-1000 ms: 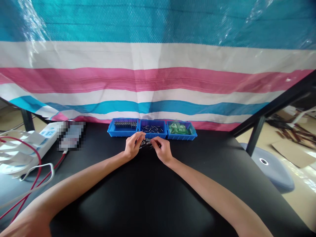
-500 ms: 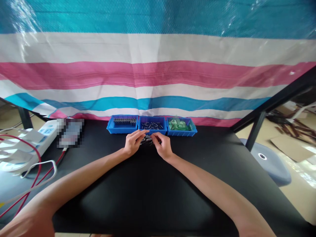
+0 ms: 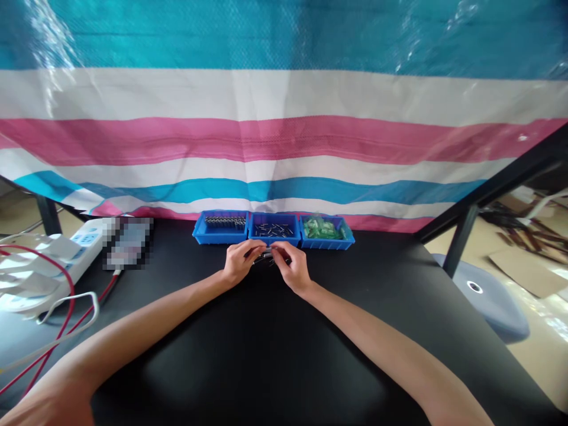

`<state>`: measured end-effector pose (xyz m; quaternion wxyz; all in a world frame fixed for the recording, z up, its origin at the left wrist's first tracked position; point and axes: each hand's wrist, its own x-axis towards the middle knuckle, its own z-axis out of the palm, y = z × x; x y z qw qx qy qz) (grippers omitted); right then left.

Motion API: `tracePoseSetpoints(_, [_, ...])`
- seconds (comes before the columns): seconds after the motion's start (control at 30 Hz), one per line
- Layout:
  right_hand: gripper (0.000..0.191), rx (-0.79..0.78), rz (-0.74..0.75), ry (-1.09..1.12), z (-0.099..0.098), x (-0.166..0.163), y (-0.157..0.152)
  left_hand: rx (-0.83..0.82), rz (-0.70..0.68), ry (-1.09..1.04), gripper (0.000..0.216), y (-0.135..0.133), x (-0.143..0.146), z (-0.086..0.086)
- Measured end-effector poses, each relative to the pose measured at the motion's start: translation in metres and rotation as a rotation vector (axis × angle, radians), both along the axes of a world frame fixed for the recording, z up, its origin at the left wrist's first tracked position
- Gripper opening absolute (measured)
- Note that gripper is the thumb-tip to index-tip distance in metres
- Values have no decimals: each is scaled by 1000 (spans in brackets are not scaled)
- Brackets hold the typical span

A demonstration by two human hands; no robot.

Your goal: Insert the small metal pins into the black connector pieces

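Observation:
My left hand (image 3: 238, 264) and my right hand (image 3: 293, 267) meet on the black table (image 3: 266, 361), just in front of the middle blue bin (image 3: 274, 228). Both pinch at small dark metal parts (image 3: 265, 257) lying between them; which piece each holds is too small to tell. The middle bin has loose metal pins. The left blue bin (image 3: 220, 227) holds a row of dark cylindrical parts. The right blue bin (image 3: 327, 231) holds green pieces in clear plastic.
A white power strip (image 3: 84, 244) with red and white cables (image 3: 66, 313) lies at the left edge, beside a blurred flat object (image 3: 128, 242). A striped tarp (image 3: 284, 130) hangs behind the bins. A black frame leg (image 3: 461, 239) and a grey round stool (image 3: 483, 299) stand at the right.
The hands stayed in front of the middle bin, their fingertips drawing closer together over the small parts. The view shifted slightly up and down.

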<state>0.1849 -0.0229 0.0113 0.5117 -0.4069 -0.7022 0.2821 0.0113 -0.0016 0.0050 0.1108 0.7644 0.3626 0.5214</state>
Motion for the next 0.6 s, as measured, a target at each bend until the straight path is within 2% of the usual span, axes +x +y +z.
tracePoseSetpoints(0.27, [14, 41, 34, -92, 0, -1, 2, -36, 35, -44, 14, 2, -2, -4])
tracePoseSetpoints(0.43, [17, 47, -38, -38, 2, 0, -1, -117, 17, -48, 24, 1, 0, 1])
tracePoseSetpoints(0.6, [19, 28, -36, -44, 1, 0, -1, -65, -5, -4, 17, 0, 0, 5])
